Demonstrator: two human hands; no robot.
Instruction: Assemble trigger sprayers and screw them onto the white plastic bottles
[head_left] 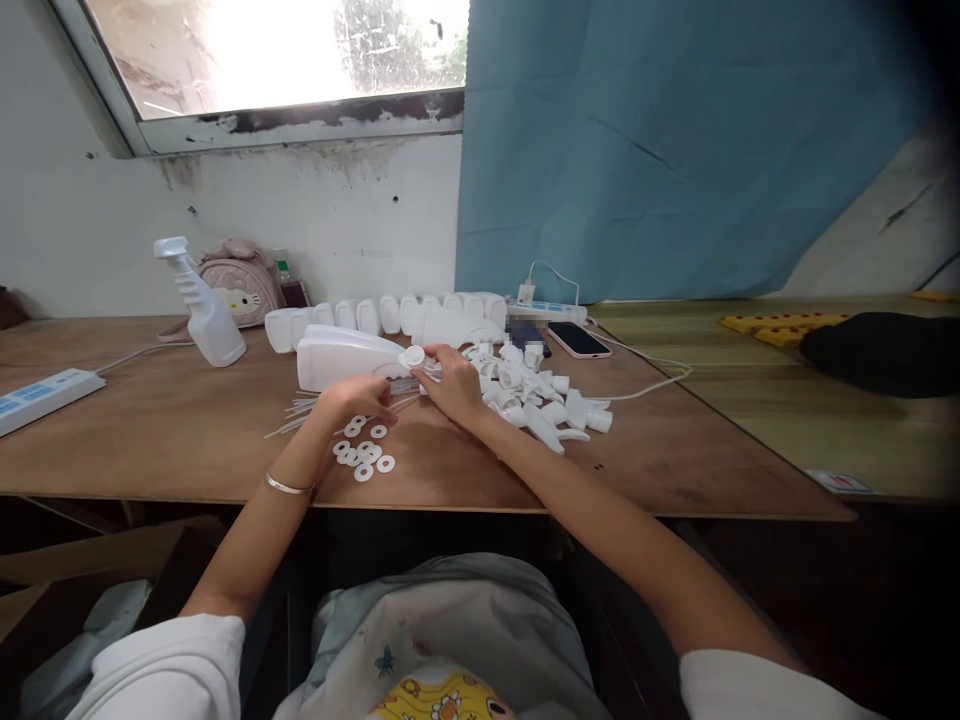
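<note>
My right hand (455,388) is closed around a white spray head (412,357), whose round end faces me. Bent low over the table, my left hand (358,399) has its fingers pinched together; whether anything is between them is hidden. Just below it lie several flat white washers (365,453). Thin clear tubes (300,408) are spread on the table beneath and beside my left hand. Behind it a white bottle (341,358) lies on its side. A heap of white spray heads (525,390) sits to the right, partly behind my right hand.
A row of white bottles (367,316) lies along the back. At left stand an assembled spray bottle (214,320), a pink bag (238,280) and a power strip (49,398). A phone (579,339) and a white cable (652,386) lie at right on the brown table (195,440).
</note>
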